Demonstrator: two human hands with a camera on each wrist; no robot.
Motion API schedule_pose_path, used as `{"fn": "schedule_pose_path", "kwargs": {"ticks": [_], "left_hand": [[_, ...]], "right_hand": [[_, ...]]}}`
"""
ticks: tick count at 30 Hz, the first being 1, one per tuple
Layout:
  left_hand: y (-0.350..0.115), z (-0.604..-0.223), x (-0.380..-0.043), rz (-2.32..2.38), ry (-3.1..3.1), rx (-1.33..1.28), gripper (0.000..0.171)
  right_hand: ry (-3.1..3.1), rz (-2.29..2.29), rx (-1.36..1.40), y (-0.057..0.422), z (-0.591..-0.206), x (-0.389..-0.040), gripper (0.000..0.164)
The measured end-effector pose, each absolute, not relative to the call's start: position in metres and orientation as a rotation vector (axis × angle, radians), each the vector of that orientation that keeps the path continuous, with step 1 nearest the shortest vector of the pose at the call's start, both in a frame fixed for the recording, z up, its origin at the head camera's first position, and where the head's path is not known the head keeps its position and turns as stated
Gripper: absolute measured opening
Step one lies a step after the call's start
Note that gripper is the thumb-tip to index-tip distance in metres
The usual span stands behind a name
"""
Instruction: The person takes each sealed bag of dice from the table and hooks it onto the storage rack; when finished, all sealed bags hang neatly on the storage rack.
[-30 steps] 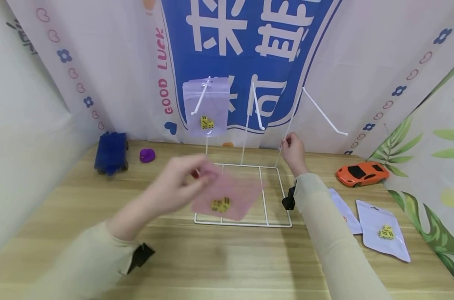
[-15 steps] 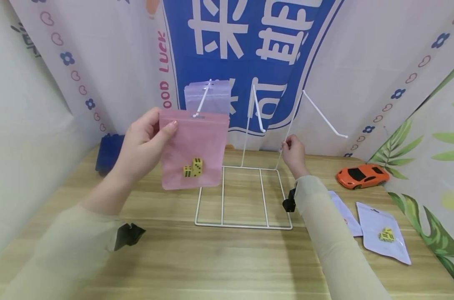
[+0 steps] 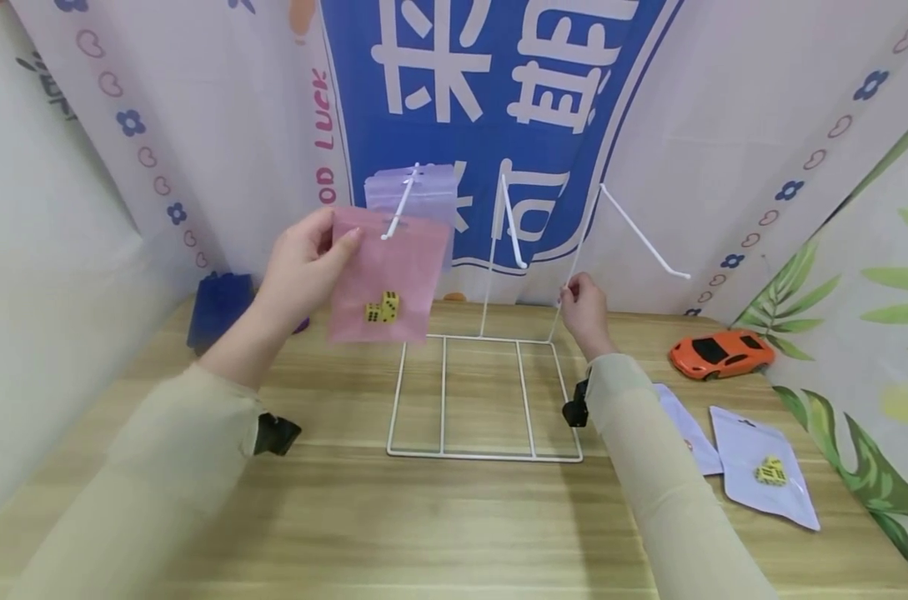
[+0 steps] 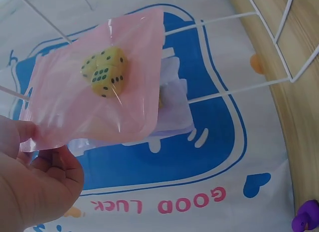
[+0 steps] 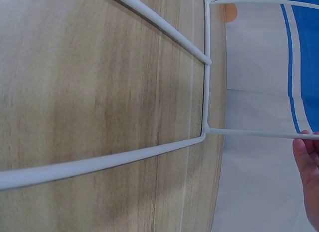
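My left hand (image 3: 303, 265) pinches the upper left edge of a pink zip bag (image 3: 393, 267) with yellow dice (image 4: 105, 71) inside. In the head view the left prong (image 3: 403, 200) of a white wire rack (image 3: 484, 457) passes at the bag's hang slot, and in the left wrist view that wire meets the slot too. Behind the pink bag a purple zip bag (image 3: 433, 185) hangs on the same prong, mostly covered. My right hand (image 3: 584, 310) pinches the rack's right upright wire (image 5: 254, 133) between thumb and fingers.
The middle prong (image 3: 512, 221) and right prong (image 3: 644, 230) carry no bag. On the table's right lie two purple bags, one with dice (image 3: 770, 472), near an orange toy car (image 3: 722, 354). A blue toy (image 3: 219, 308) and a purple duck (image 4: 306, 217) are at the left.
My left hand has raised the pink bag from over the rack's base to the left prong, then moved it farther back along it. The right hand stays on the upright.
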State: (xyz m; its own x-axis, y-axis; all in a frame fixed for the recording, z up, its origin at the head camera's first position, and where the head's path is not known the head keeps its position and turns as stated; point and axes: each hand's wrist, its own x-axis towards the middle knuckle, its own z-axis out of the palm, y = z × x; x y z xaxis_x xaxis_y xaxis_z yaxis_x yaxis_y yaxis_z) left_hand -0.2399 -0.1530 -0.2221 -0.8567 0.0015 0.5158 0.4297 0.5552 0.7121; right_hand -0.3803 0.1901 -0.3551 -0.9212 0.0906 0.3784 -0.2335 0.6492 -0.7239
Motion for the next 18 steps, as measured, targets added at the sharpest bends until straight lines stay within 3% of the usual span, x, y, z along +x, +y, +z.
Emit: {"fn": "schedule_pose_path", "kwargs": {"ticks": [18], "left_hand": [[-0.141, -0.215, -0.305, -1.22, -2.443, -0.128, 0.03]], "right_hand": [[-2.444, 1.159, 0.127, 0.189, -0.353, -0.383, 0.008]]}}
